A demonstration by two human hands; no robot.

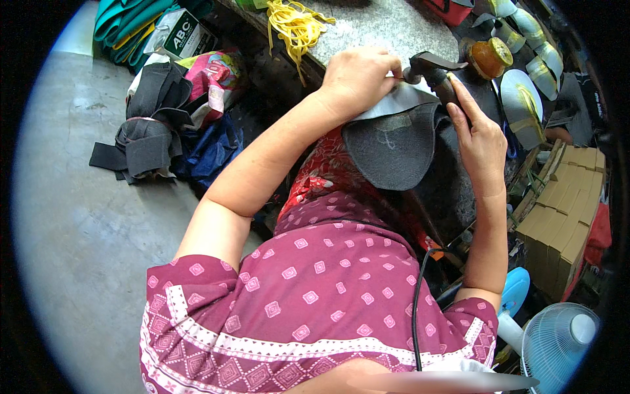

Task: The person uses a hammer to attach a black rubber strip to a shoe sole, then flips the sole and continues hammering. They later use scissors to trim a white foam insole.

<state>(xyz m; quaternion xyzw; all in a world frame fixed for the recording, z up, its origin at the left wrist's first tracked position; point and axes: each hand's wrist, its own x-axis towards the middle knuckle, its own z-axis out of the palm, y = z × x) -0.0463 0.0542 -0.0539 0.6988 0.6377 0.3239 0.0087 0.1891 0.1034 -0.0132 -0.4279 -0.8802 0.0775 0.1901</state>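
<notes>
My right hand (482,141) is wrapped round the dark handle of a hammer (438,71), its index finger stretched along the handle. The hammer's dark metal head, with one round face and one flat, curved end, is just beside my left fingers. My left hand (359,80) is closed, its fingertips pinching the edge of a curved grey fabric piece (392,152) at the worktop's near edge. This piece is dark grey with a lighter grey band along its far side and a faint pale mark. Whatever is between my left fingertips is too small to make out.
Yellow laces (295,29) lie on the speckled stone worktop (387,29). At its right stand an amber pot (491,58) and several grey shoe parts (522,105). Cardboard pieces (561,217) and a blue fan (561,348) are on the right; dark cloth strips (147,141) are at left.
</notes>
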